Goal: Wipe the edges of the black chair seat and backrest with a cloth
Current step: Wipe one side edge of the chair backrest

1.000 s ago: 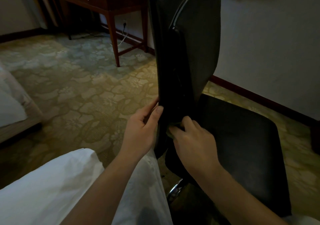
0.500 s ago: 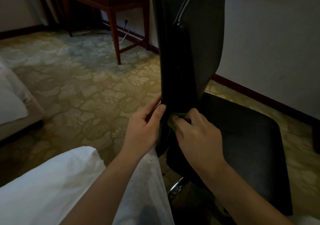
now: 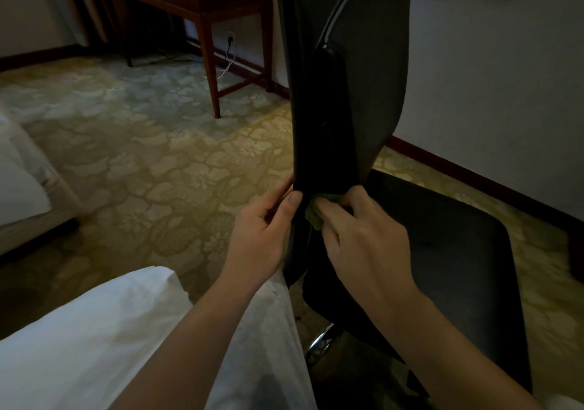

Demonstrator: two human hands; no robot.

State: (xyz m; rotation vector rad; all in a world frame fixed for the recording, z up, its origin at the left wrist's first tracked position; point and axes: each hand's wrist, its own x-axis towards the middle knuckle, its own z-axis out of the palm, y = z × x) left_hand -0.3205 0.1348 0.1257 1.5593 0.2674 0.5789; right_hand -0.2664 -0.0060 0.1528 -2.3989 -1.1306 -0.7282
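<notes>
Right hand [image 3: 363,239] grip clamped on the green cloth [image 3: 313,214], pressed to the backrest [image 3: 363,93] side edge near its bottom. Left hand [image 3: 262,236] grip wraps the same edge, steadying. My read: backrest edge is mid-wipe, and the seat [image 3: 458,267] edges below the backrest are likely pending.

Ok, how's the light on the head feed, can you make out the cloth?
Head view: dim, warm-tinted; the backrest and seat go near featureless black. The cloth reads only as a small green patch at the right hand; the left hand is lit well enough. Wide-angle bowing at the edges; one glint on the chrome base.
</notes>
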